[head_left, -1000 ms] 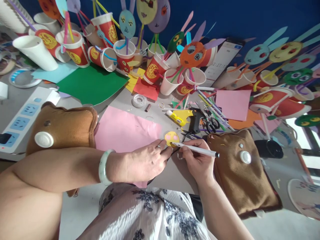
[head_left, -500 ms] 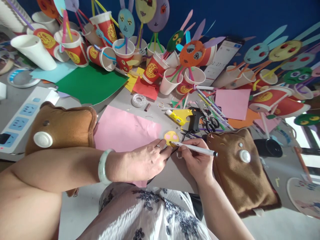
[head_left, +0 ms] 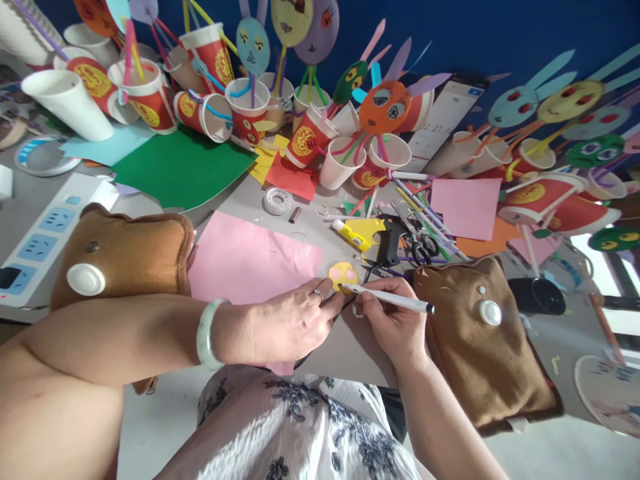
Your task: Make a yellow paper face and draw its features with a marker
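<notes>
A small yellow paper face point(head_left: 343, 275) with two pink eyes and drawn lashes lies at the table's front edge. My left hand point(head_left: 295, 323), wearing a ring and a pale green bangle, holds its lower left edge with closed fingers; the thumb is hidden. Pinched in my right hand point(head_left: 400, 327) is a white marker pen point(head_left: 395, 298), its tip on the lower part of the face and its black end pointing right. Under and beside my left hand spreads a large sheet of pink paper point(head_left: 245, 257).
Brown cushions point(head_left: 130, 250) lie left and right. Behind the face are a glue stick point(head_left: 351, 235), a black glue gun point(head_left: 389, 243), scissors point(head_left: 425, 250) and a tape roll point(head_left: 278, 200). Paper cups point(head_left: 343, 162) with paper-face figures line the back, beside a propped phone point(head_left: 445, 120).
Almost nothing differs. The marker tip stays on the lower part of the yellow face, and both hands keep their places.
</notes>
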A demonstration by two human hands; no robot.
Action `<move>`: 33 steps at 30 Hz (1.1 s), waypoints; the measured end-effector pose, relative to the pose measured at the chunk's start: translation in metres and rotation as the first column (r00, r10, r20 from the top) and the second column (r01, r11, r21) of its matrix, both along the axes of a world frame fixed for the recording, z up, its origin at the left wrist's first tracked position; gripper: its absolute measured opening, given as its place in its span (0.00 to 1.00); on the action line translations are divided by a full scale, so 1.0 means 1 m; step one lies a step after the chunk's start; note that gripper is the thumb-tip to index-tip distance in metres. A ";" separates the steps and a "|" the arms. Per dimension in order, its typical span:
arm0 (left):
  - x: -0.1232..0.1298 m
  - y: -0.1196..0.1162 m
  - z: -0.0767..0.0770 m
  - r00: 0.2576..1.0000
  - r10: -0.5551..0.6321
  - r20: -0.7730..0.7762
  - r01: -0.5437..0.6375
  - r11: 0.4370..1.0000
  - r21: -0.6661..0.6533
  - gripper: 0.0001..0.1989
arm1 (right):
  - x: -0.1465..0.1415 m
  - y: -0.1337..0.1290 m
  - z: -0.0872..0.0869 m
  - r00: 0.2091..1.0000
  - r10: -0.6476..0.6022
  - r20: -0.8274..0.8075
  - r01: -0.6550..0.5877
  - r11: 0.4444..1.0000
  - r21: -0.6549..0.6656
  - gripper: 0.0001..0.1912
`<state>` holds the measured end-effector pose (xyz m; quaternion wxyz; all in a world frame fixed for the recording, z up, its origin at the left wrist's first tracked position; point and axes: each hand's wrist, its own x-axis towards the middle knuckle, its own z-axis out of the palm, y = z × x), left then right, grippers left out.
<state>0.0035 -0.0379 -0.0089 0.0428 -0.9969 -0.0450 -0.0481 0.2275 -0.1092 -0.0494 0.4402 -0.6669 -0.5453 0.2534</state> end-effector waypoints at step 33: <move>0.000 0.000 -0.002 1.000 -0.008 0.001 0.008 1.000 -0.024 0.28 | 0.001 0.000 0.001 1.000 -0.009 0.018 0.009 1.000 -0.019 0.05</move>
